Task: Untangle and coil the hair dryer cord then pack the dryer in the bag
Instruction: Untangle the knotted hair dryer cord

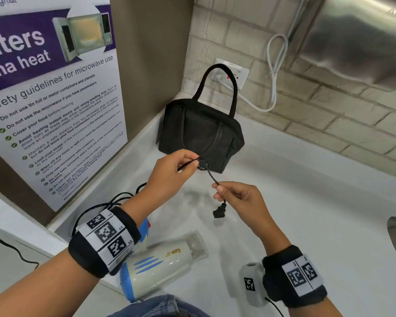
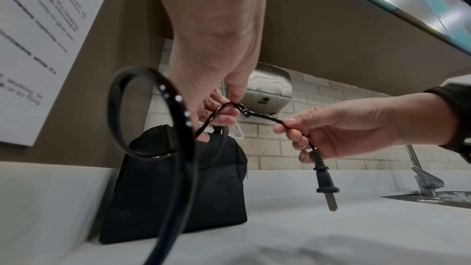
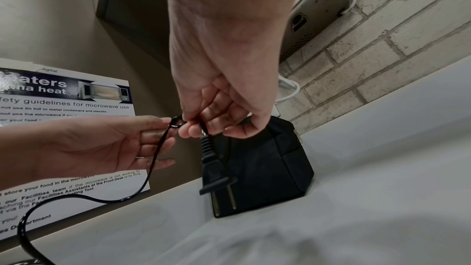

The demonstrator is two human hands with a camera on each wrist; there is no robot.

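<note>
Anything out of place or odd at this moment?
Yes: the black cord has a tight knot near its plug, held up between the left hand and right hand. The hair dryer lies on its side. The bag stands upright.

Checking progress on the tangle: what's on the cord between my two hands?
A small tight knot sits right at the left hand; from it a short free stretch of cord runs to the right hand. The head view shows it best.
</note>
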